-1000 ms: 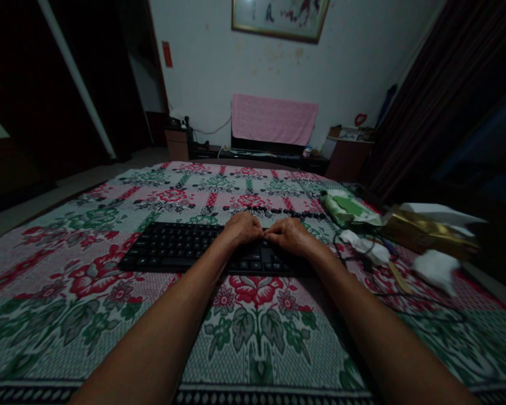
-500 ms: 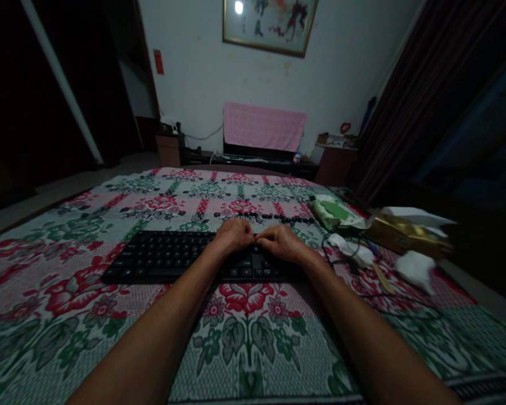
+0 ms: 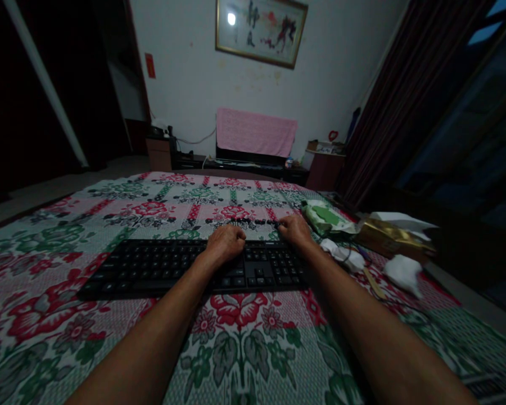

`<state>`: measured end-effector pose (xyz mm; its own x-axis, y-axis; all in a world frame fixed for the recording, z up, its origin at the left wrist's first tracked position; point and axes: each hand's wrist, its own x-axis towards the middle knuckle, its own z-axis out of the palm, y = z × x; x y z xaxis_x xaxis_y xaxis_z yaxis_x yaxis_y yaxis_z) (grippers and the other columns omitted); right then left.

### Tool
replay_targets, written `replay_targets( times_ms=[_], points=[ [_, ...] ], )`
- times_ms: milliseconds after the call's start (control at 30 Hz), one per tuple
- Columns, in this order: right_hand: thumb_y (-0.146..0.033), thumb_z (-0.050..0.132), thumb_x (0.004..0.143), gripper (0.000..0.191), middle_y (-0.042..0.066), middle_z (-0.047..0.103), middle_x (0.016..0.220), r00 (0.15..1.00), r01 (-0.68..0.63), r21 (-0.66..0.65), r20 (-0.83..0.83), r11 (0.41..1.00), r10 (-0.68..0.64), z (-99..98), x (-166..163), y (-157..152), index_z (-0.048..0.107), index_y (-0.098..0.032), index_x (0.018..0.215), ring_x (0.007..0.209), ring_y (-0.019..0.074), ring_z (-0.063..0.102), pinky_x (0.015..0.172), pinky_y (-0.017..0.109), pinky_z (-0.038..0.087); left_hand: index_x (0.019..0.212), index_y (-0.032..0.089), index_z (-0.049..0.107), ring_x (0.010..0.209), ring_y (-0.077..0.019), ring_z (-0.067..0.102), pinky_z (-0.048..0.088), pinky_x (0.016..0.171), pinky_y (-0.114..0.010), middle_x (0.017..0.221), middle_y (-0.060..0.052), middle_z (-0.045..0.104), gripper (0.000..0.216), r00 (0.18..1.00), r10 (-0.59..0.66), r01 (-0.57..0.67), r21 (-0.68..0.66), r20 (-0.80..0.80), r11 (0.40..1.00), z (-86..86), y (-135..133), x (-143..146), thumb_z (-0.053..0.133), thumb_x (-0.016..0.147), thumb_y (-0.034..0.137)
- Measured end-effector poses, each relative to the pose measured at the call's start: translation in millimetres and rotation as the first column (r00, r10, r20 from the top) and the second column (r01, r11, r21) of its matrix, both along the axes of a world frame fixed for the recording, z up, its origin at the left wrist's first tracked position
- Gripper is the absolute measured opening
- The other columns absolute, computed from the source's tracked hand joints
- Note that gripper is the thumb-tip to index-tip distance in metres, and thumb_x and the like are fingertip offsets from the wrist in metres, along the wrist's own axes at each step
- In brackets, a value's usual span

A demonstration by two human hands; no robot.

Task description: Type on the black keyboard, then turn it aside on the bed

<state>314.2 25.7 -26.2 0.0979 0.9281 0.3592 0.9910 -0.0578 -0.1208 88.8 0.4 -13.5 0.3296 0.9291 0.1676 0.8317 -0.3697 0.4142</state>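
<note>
A black keyboard (image 3: 152, 269) lies flat on the flowered bedspread (image 3: 236, 337). My left hand (image 3: 226, 243) rests over its middle right part, with fingers curled closed; whatever is in them is hidden. Just behind the keyboard runs a row of small black pieces (image 3: 253, 221) that look like keycaps. My right hand (image 3: 296, 230) is beyond the keyboard's back right edge, its thumb and fingertips brought together at the right end of that row. Whether a piece is between those fingertips is too small to make out.
On the right lie a green wipes pack (image 3: 331, 218), a gold box (image 3: 388, 237) with white paper, crumpled tissues (image 3: 403, 274), a flat wooden stick (image 3: 374, 283) and a dark cable. Farther off stands a screen under a pink towel (image 3: 256, 132).
My right hand has parted from the left and moved right and away to the row of black pieces. My left hand stays over the keyboard. The view has shifted slightly.
</note>
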Motion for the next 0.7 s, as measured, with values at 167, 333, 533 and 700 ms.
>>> replay_targets(
  times_ms=[167,333,533,700],
  points=[
    [-0.034,0.047,0.069,0.030,0.008,0.056,0.090,0.998,0.036,-0.031,0.045,0.999,-0.034,-0.7,-7,6,0.061,-0.026,0.094,0.085,0.0199,0.052,0.071,0.028,0.038,0.082,0.026,0.063,0.080,-0.0150,0.056,0.041,0.072,-0.023,0.084,-0.001,0.064,0.025,1.000,0.003,-0.003,-0.017,0.005,1.000,0.7,-1,-1,0.046,0.064,0.029],
    [-0.034,0.047,0.069,0.029,0.008,0.056,0.092,0.995,0.047,-0.068,0.088,0.997,-0.041,-0.6,-8,8,0.061,-0.025,0.093,0.088,0.0200,0.051,0.073,0.028,0.037,0.084,0.026,0.063,0.083,-0.0157,0.056,0.041,0.074,-0.024,0.086,-0.001,0.064,0.027,1.000,-0.008,0.008,-0.010,0.002,1.000,-0.3,0,-1,0.045,0.065,0.028],
    [-0.032,0.047,0.069,0.028,0.007,0.058,0.091,0.995,0.067,-0.113,0.085,0.991,-0.057,-0.7,-8,13,0.062,-0.023,0.091,0.086,0.0182,0.052,0.072,0.025,0.037,0.088,0.025,0.062,0.089,-0.0148,0.055,0.038,0.081,-0.024,0.092,0.000,0.063,0.031,0.999,-0.021,0.021,0.006,0.033,1.000,-1.4,3,-3,0.040,0.067,0.024],
    [-0.027,0.048,0.066,0.026,0.007,0.060,0.084,0.997,0.043,-0.114,0.064,0.993,-0.036,-0.5,-8,12,0.064,-0.020,0.085,0.080,0.0173,0.053,0.068,0.025,0.037,0.088,0.024,0.063,0.089,-0.0159,0.054,0.039,0.081,-0.025,0.092,-0.001,0.063,0.030,0.999,-0.022,0.022,0.000,0.050,1.000,-1.6,5,-3,0.041,0.067,0.024]
  ],
)
